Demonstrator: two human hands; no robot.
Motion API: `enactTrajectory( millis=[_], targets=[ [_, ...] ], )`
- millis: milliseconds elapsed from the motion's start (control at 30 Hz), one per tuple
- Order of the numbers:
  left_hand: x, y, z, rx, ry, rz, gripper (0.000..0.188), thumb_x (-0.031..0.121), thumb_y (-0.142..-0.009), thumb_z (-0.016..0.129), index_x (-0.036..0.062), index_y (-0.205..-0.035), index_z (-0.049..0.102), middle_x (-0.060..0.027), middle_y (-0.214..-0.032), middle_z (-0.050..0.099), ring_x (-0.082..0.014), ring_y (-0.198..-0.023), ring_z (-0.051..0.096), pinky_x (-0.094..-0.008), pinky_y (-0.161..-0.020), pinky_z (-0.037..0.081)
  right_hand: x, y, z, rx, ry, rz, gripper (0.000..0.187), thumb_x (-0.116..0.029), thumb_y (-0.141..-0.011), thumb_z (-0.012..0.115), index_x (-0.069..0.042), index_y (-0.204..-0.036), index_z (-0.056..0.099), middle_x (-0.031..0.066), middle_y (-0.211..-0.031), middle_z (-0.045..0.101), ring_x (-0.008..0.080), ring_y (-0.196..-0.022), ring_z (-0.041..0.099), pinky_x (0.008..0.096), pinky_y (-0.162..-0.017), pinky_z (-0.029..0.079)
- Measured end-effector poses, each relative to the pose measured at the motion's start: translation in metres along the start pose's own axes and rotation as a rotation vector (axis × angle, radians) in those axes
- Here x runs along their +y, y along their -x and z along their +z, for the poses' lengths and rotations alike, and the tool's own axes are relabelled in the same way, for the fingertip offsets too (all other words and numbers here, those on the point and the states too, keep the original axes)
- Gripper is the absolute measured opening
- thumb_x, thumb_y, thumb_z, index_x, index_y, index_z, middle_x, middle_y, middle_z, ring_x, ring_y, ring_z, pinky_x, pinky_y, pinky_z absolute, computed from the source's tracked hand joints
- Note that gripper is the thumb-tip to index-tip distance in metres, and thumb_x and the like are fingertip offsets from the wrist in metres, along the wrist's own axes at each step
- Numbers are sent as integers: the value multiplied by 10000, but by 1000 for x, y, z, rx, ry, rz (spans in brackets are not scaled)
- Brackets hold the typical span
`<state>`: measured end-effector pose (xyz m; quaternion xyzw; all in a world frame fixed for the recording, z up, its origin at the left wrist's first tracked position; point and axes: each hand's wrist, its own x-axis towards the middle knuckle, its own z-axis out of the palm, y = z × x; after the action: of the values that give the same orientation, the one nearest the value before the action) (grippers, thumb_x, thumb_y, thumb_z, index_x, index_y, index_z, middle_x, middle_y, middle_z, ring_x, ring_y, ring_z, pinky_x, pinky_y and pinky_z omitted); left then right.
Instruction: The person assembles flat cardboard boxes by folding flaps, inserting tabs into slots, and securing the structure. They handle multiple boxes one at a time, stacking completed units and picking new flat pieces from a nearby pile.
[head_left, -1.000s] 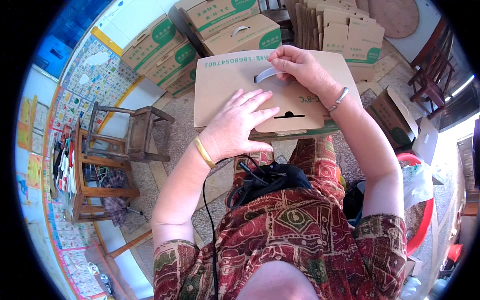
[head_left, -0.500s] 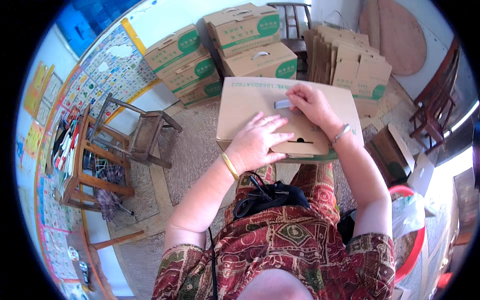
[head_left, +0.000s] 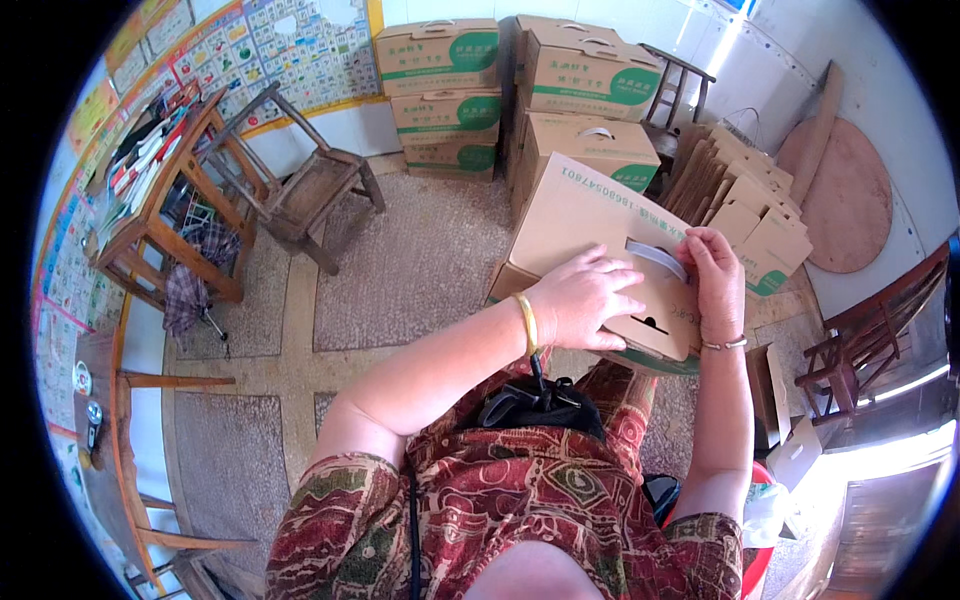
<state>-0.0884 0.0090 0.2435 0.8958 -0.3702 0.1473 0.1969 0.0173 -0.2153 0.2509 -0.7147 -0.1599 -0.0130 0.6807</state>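
Note:
A brown cardboard carton (head_left: 575,215) with green print and a closed lid sits tilted in front of my legs. Across its top runs a white plastic carry handle (head_left: 655,258), bowed up slightly. My left hand (head_left: 588,300) lies flat on the lid beside the handle, fingers spread, with a gold bangle at the wrist. At the handle's right end my right hand (head_left: 715,272) is closed in a pinch, its fingertips partly covering that end. Near the front edge, a dark slot (head_left: 650,322) shows in the cardboard flap.
Finished-looking cartons stand stacked against the back wall (head_left: 445,60) and behind my carton (head_left: 590,75). Flattened cartons (head_left: 740,200) lean at the right, by a round wooden board (head_left: 835,190). A wooden chair (head_left: 310,195) and a loaded rack (head_left: 165,190) are at left; a red tub (head_left: 760,570) is at lower right.
My view has swung, so the room sits differently. The carton has turned clockwise. My right hand has moved to the handle's right end; the handle now spans the lid, with my left hand still flat.

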Motion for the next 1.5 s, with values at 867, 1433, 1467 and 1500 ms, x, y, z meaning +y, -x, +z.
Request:
enactTrajectory(
  millis=[867, 1433, 1467, 1500],
  targets=[
    [-7, -8, -24, -131, -6, 12, 283, 205, -864, 604, 153, -1138, 652, -127, -1314, 538, -306, -1275, 448, -508, -1094, 266, 52, 149, 16, 118, 168, -144, 208, -18, -839, 662, -28, -1037, 598, 31, -842, 663, 93, -762, 634, 237, -697, 514],
    [-11, -18, -7, 76, 136, -96, 212, 233, -910, 563, 84, -1017, 670, -63, -1174, 641, -260, -1193, 530, -493, -1054, 291, 22, 111, 44, 142, 156, 102, 255, -225, -907, 612, 25, -862, 626, 76, -643, 649, 108, -555, 618, 252, -498, 496],
    [-11, -18, -7, 64, 148, -110, 212, 221, -917, 558, 82, -1035, 666, -55, -1188, 639, -254, -1214, 518, -486, -1074, 266, 20, 110, 44, 151, 178, 102, 267, -237, -908, 609, 23, -851, 624, 77, -634, 647, 110, -551, 620, 254, -495, 495],
    [-10, -18, -7, 67, 149, -108, 211, 219, -917, 557, 82, -1035, 667, -54, -1187, 639, -254, -1214, 518, -489, -1074, 265, 20, 109, 45, 161, 199, 104, 279, -248, -909, 606, 22, -840, 621, 78, -624, 644, 113, -547, 621, 256, -492, 493]
  ],
)
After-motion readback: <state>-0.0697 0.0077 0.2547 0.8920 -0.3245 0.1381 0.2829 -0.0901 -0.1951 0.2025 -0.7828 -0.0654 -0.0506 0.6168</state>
